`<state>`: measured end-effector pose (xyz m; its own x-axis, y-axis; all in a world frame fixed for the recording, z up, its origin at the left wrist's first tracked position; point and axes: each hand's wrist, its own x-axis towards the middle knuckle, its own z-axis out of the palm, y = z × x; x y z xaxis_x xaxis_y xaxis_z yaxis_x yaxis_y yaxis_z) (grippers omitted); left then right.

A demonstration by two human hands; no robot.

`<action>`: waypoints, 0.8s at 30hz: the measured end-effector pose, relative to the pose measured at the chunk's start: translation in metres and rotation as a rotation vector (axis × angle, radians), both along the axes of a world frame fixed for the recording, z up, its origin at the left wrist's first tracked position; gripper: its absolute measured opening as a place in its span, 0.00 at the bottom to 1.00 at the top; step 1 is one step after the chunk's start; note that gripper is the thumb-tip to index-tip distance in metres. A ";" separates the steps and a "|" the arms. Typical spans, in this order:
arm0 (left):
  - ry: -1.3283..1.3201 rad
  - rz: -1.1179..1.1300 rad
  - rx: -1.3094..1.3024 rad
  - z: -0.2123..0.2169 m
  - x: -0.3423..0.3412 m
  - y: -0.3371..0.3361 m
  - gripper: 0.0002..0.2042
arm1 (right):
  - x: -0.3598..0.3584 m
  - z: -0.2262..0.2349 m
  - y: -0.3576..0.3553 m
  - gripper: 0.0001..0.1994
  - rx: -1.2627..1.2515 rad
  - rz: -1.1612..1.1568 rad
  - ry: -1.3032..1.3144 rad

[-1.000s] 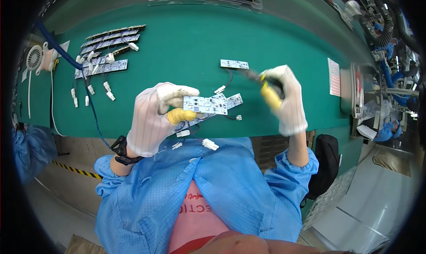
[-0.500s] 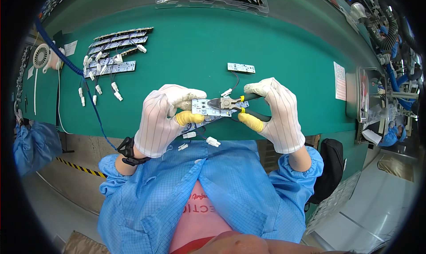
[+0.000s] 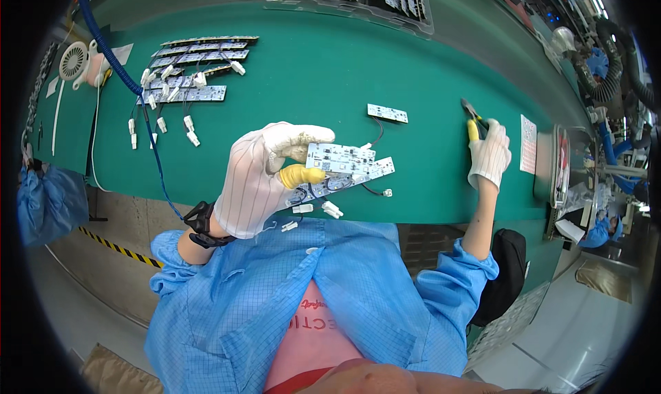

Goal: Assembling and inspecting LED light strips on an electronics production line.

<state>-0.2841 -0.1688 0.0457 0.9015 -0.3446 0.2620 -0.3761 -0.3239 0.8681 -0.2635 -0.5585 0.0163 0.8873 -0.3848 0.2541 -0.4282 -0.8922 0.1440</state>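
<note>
My left hand (image 3: 258,170), in a striped white glove with a yellow finger cot on the thumb, pinches a small white circuit board (image 3: 339,160) by its left end. Beneath that board lies a longer circuit board strip (image 3: 377,170). White plugs on thin dark leads, among them one plug (image 3: 332,209), hang near it at the mat's front edge. Far to the right, my gloved right hand (image 3: 491,154) is closed around the handles of side cutters (image 3: 469,109), jaws pointing away from me. A single short board (image 3: 387,113) with a lead rests beyond my left hand.
Several board strips (image 3: 200,58) with white plugs lie at the left of the green mat (image 3: 310,70). A coiled blue cord (image 3: 113,67) runs to my left wristband. At the back stands a clear tray (image 3: 351,9) of boards; a printed sheet (image 3: 527,142) is at right.
My right hand has carried the side cutters away from the board to the right of the mat. My left hand still holds the board, now with its right end uncovered.
</note>
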 end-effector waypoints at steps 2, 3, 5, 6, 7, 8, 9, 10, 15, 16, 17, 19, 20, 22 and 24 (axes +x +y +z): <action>0.112 -0.030 -0.073 0.002 -0.003 -0.002 0.26 | -0.006 -0.008 -0.005 0.23 -0.184 0.032 -0.029; 0.128 -0.031 -0.184 0.004 -0.003 -0.007 0.23 | -0.007 -0.010 -0.006 0.23 -0.182 0.038 -0.027; 0.151 -0.039 -0.282 0.001 -0.004 -0.010 0.20 | -0.007 0.016 0.035 0.29 -0.173 0.408 -0.253; 0.100 -0.004 -0.230 -0.006 -0.007 -0.009 0.20 | -0.011 0.028 0.062 0.30 0.310 0.582 -0.257; 0.050 0.033 -0.177 -0.011 -0.010 -0.008 0.20 | -0.019 0.037 0.093 0.31 0.803 0.737 -0.251; 0.057 0.022 -0.175 -0.008 -0.010 -0.010 0.20 | -0.033 0.053 0.122 0.30 1.272 0.714 -0.098; 0.179 -0.015 -0.332 0.000 -0.009 -0.015 0.21 | -0.046 0.063 0.143 0.30 1.740 0.668 0.068; 0.301 -0.050 -0.486 0.006 -0.008 -0.018 0.22 | -0.051 0.065 0.152 0.29 1.753 0.716 0.107; 0.122 -0.026 -0.312 0.007 -0.004 -0.007 0.22 | -0.052 0.071 0.167 0.25 1.901 0.652 0.087; 0.074 -0.024 -0.229 0.009 -0.004 -0.005 0.22 | -0.051 0.073 0.168 0.24 1.836 0.657 0.108; 0.074 -0.025 -0.230 0.008 -0.004 -0.005 0.22 | -0.050 0.073 0.168 0.23 1.769 0.662 0.128; 0.213 -0.022 -0.390 0.006 -0.006 -0.005 0.22 | -0.049 0.070 0.169 0.23 1.773 0.697 0.087; 0.215 -0.025 -0.392 0.006 -0.006 -0.005 0.22 | -0.049 0.069 0.169 0.23 1.777 0.734 0.045; 0.188 -0.010 -0.444 0.005 -0.005 -0.006 0.23 | -0.048 0.072 0.168 0.24 1.730 0.754 0.069; 0.198 -0.005 -0.431 0.009 -0.004 -0.006 0.23 | -0.047 0.074 0.166 0.24 1.679 0.769 0.092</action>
<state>-0.2885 -0.1752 0.0546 0.9471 -0.2465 0.2055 -0.1907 0.0828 0.9781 -0.3108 -0.3929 0.0908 0.9550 0.2954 0.0251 0.0495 -0.0754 -0.9959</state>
